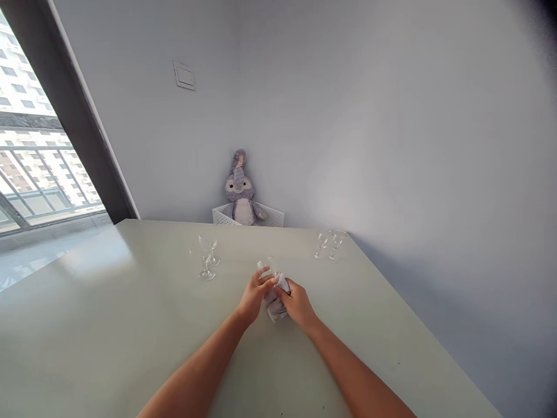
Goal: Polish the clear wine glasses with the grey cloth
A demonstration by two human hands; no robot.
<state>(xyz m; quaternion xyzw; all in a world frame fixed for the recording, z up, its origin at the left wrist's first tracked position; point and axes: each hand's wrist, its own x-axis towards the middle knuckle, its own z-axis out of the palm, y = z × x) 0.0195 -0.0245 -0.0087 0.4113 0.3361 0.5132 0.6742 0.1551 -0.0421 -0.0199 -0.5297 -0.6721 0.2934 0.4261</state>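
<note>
My left hand (pixel 255 295) is closed around a clear wine glass (pixel 271 264), which is partly hidden behind the fingers. In my right hand (pixel 298 301) a crumpled light grey cloth (pixel 277 307) is gripped and pressed against the glass. Both hands meet just above the middle of the table (pixel 143 325). To the left stand two clear stemmed glasses, a nearer one (pixel 206 273) and one just behind it (pixel 213 259). Toward the far right corner are more stemmed glasses, among them one (pixel 321 241) beside another (pixel 335 244).
Beyond the table's far edge, a purple plush toy (pixel 242 203) sits in a white perforated basket (pixel 274 217). Plain walls meet behind it, with a light switch (pixel 184 76) on the left one. A window with a railing (pixel 47 174) is at far left.
</note>
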